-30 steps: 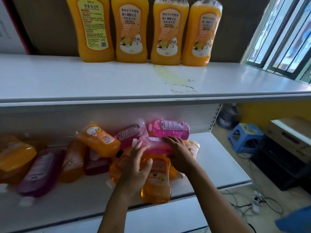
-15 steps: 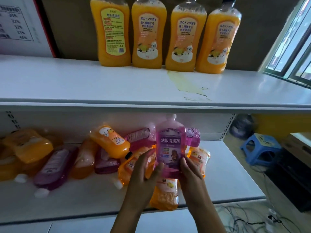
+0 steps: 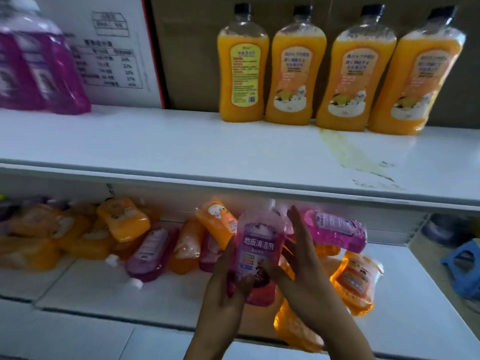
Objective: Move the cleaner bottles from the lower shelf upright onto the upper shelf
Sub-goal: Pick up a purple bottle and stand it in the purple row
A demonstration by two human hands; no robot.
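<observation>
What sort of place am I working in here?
Probably a shop or stockroom: white retail-style shelving, many identical orange cleaner bottles lined up, and cardboard cartons stacked behind them.

Lit by soft daylight from the right, bright across the white upper shelf point(image 3: 155, 141) but dim beneath it, where the lower shelf point(image 3: 78, 287) and its heap of orange and purple bottles sit in shade. Smeared with motion blur on both hands point(image 3: 298, 276) and on the large purple bottle point(image 3: 39, 68) at top left, its label unreadable. Bowed by wide-angle distortion along the shelf edges, with the four upright orange bottles point(image 3: 337, 74) leaning outward.
</observation>
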